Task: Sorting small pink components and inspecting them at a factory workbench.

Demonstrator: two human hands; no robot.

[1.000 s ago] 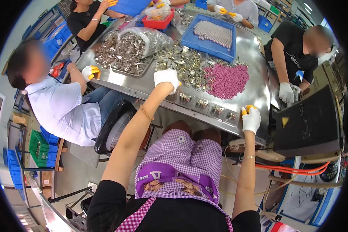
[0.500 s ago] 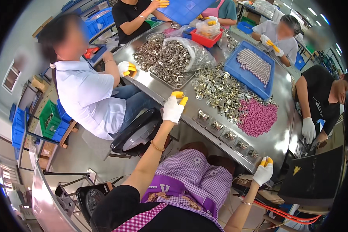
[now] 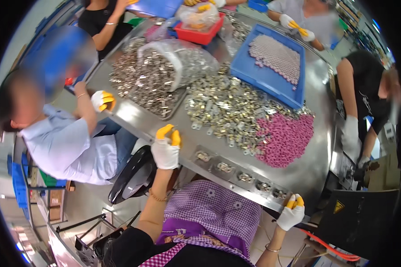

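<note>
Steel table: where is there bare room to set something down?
Bare steel lies right of the pink rings, and between the metal tray and the clear boxes. It is crowded where loose metal parts meet the blue tray.

Glossy metal table [image 3: 194, 141]; shiny metal pieces [image 3: 223, 107]; plastic tray [image 3: 263, 81].

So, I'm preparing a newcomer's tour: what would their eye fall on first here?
Probably the bright pink heap of small ring-shaped pieces, right of the gold-and-silver pile of metal pieces on the shiny metal table. Beyond it, a blue rectangular plastic tray holds packed pale pieces. At the near edge, five small square trays line up between the left hand and right hand, in yellow-tipped white gloves.
</note>
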